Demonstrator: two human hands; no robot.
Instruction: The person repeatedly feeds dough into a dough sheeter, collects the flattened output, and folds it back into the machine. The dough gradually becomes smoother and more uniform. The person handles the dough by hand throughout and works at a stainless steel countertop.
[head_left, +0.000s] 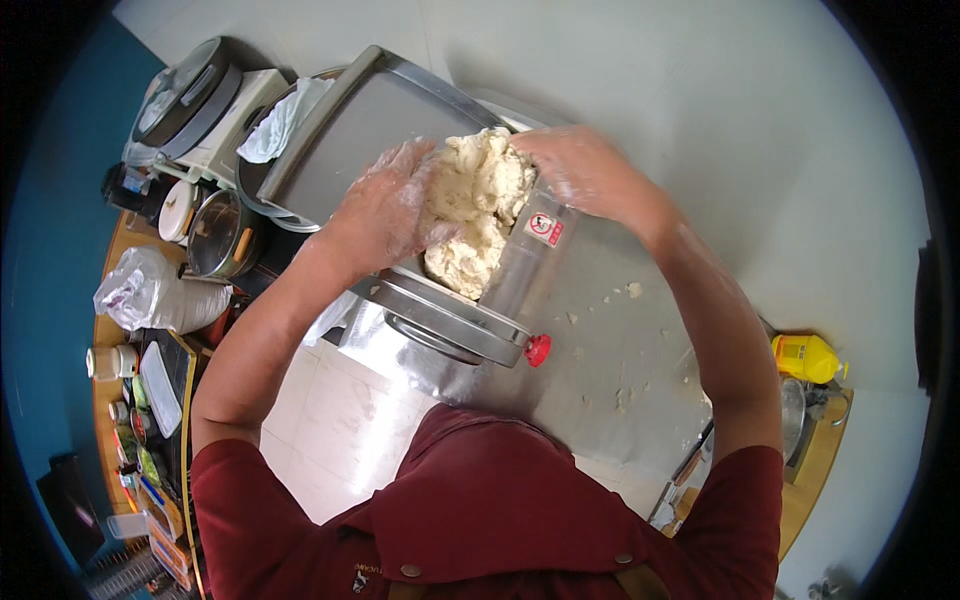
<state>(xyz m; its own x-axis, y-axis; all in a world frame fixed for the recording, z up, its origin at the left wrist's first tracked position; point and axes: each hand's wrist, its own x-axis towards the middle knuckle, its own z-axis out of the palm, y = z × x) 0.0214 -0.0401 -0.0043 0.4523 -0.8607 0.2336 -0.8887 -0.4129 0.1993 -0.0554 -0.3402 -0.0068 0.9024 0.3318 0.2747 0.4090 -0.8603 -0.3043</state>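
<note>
A rough, lumpy mass of pale dough (480, 195) lies at the lower end of the steel feed tray (390, 112) of a dough-sheeting machine, against its clear guard (517, 262). My left hand (394, 206), dusted with flour, grips the dough's left side, thumb and fingers spread over it. From the upper right, my right hand (574, 169) holds the dough's edge, its fingertips partly hidden there. The guard bears a warning sticker (543, 229). On the machine's near side sits a red knob (537, 350). The rollers cannot be made out.
Dough crumbs (619, 397) are scattered over the steel surface (600, 337) at right. Left of the machine stand a glass-lidded pot (217, 232), a white cloth (289, 120) and a plastic bag (154, 289). A yellow bottle (806, 358) stands beyond my right arm.
</note>
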